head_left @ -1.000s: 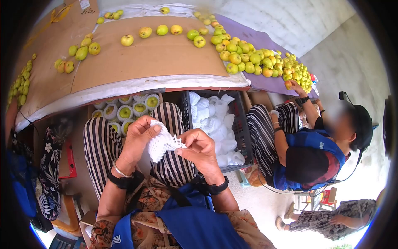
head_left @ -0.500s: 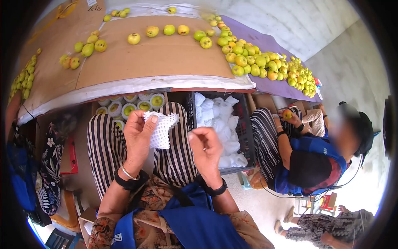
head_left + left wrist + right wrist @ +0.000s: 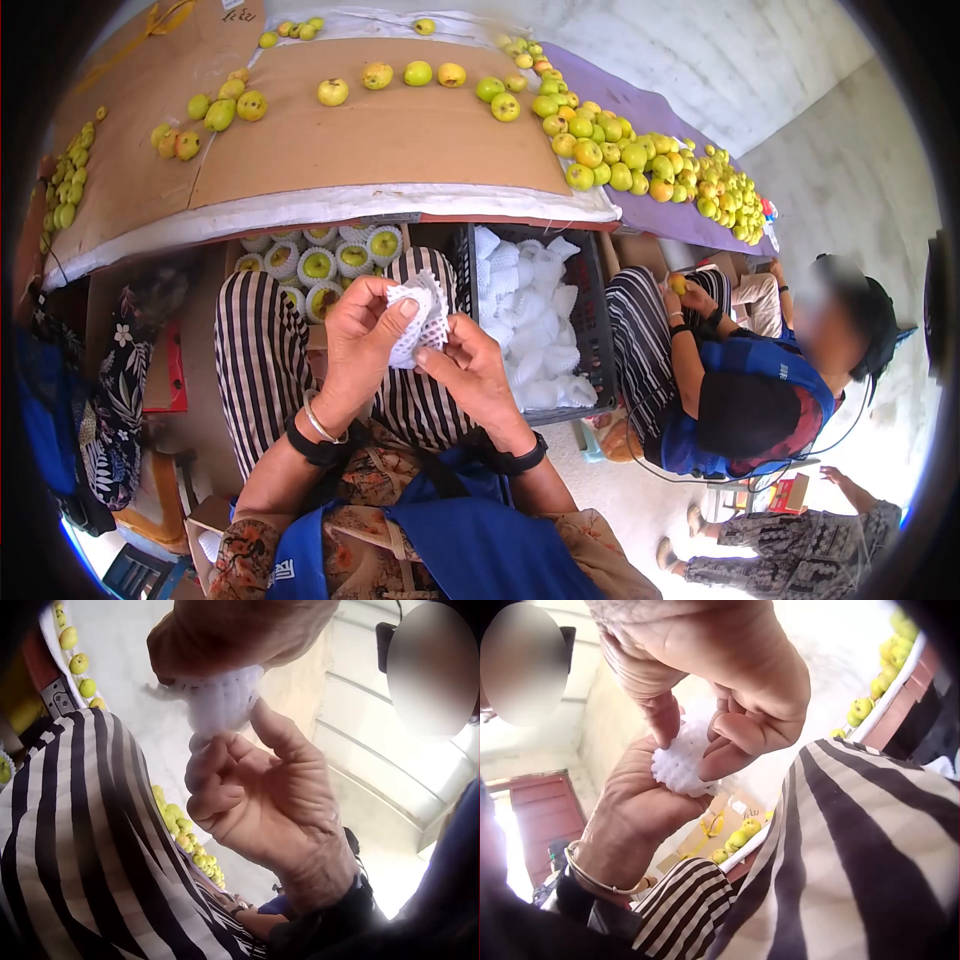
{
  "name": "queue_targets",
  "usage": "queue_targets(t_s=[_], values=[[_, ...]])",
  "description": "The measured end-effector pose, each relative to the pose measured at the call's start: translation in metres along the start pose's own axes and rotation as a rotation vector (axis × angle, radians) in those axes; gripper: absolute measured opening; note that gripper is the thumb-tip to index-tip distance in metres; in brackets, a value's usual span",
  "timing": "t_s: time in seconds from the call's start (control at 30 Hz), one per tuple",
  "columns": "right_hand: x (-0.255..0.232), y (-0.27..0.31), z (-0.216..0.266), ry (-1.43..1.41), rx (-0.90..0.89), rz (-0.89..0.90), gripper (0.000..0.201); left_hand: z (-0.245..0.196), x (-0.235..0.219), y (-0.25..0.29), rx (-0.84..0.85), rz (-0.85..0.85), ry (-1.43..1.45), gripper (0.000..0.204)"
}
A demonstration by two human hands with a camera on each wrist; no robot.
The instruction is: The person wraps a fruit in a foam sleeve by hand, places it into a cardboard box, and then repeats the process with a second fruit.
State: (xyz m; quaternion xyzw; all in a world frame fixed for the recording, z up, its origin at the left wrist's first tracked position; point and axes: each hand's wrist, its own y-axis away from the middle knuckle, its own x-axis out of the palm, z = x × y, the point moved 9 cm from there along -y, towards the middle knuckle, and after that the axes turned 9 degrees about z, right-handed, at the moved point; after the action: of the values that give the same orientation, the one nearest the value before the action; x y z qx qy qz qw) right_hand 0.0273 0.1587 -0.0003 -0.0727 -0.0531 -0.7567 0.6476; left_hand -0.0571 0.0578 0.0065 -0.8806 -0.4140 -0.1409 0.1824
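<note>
A white foam fruit net (image 3: 425, 305) is held up between my two hands over my lap, its mesh mouth spread in the head view. My left hand (image 3: 360, 335) pinches its left side between thumb and fingers. Thumb and curled fingers of my right hand (image 3: 475, 368) grip its lower right edge. From below, the left wrist view has the net (image 3: 221, 705) bunched between the left hand (image 3: 240, 634) and the right hand (image 3: 262, 787). In the right wrist view its knobbly end (image 3: 681, 759) shows between the fingers.
A black crate (image 3: 590, 330) of white foam nets (image 3: 530, 310) stands right of my knees. Netted apples (image 3: 318, 264) fill a box on the left. Loose apples (image 3: 630, 155) lie on the cardboard-covered table (image 3: 380, 150). Another person (image 3: 750, 370) sits at right, holding an apple.
My right hand came off the net, then returned to its lower right edge. The net's mouth has been spread wider. The person at right brought an apple from the pile to their lap.
</note>
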Motion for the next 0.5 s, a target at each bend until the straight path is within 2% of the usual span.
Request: queue_targets(t_s=[0.1,0.17,0.2,0.27,0.4,0.5], values=[[-0.011,0.002,-0.012,0.138,-0.031,-0.041,0.018,-0.004,0.001,-0.001,-0.018,-0.01,0.003,0.014],[-0.012,0.005,-0.002,0.36,-0.083,-0.084,0.017,-0.006,0.006,0.001,-0.035,-0.015,-0.04,0.016],[-0.01,0.007,0.006,0.472,-0.109,-0.106,0.018,-0.01,0.005,0.003,-0.004,-0.02,-0.155,0.017],[-0.001,0.009,0.019,0.508,-0.179,-0.136,0.019,-0.018,0.007,0.005,0.059,-0.026,-0.384,0.018],[0.01,0.012,0.03,0.557,-0.259,-0.086,0.018,-0.021,-0.007,0.006,0.096,-0.162,-0.336,0.021],[-0.002,0.013,0.03,0.579,-0.273,-0.141,0.018,-0.023,-0.036,-0.002,0.076,-0.238,-0.298,0.017]])
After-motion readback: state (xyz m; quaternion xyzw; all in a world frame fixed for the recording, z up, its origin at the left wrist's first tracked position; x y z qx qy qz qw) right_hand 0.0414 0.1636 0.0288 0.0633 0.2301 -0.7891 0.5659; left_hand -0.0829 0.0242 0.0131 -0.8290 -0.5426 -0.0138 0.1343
